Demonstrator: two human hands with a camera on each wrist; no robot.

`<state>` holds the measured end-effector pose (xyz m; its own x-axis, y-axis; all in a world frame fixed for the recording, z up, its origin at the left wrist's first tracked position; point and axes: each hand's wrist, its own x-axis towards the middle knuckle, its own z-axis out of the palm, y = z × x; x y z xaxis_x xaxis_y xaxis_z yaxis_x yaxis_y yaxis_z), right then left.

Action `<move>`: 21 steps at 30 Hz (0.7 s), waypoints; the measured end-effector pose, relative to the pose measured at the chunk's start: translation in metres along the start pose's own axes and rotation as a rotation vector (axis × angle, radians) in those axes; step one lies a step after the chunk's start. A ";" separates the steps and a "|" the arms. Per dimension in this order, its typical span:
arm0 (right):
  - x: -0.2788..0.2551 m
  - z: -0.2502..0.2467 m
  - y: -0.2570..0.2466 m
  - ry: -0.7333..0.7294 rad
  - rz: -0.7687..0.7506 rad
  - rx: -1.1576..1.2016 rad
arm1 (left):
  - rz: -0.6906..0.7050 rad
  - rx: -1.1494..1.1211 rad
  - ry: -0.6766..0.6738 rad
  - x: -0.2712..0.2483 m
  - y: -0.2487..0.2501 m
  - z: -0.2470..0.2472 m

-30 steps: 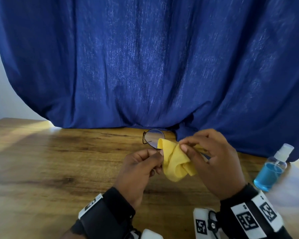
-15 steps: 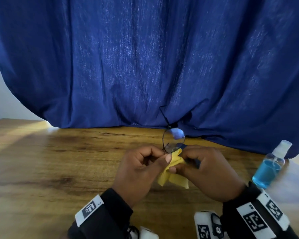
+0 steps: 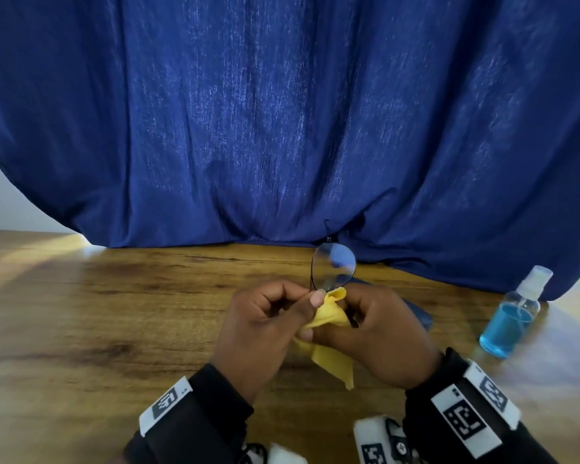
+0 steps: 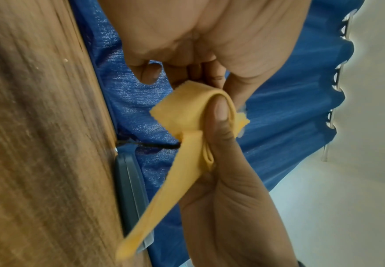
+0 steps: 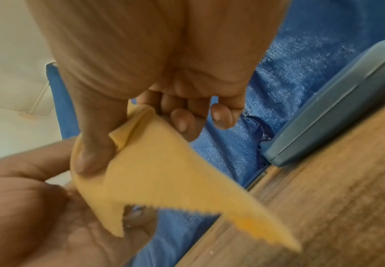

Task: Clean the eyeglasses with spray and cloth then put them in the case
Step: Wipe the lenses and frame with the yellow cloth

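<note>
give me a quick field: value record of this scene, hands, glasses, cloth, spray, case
left hand: pinches the eyeglasses low on the frame
right hand: pinches the yellow cloth between thumb and fingers
eyeglasses: held up above the table, one lens showing above the hands
yellow cloth: folded between the hands, a corner hanging down
spray bottle: upright on the wooden table, right of the hands, blue liquid, untouched
case: grey-blue, closed, lying by the blue curtain
stage: wiping, glasses not yet in case
</note>
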<state>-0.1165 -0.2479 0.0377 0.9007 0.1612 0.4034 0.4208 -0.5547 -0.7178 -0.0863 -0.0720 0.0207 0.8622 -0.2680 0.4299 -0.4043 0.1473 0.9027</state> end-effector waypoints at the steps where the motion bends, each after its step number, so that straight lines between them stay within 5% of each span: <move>1: 0.000 0.000 -0.002 0.010 0.003 0.017 | -0.017 -0.026 0.008 0.001 0.000 -0.001; 12: 0.000 0.000 -0.007 -0.007 0.088 0.178 | -0.089 -0.350 0.156 0.003 0.003 -0.004; 21: -0.002 0.000 -0.014 0.118 0.023 0.169 | -0.197 -0.319 0.054 0.002 0.001 0.004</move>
<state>-0.1242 -0.2403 0.0466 0.8957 0.0479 0.4420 0.4210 -0.4110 -0.8086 -0.0867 -0.0761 0.0228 0.9324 -0.2711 0.2391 -0.1208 0.3896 0.9130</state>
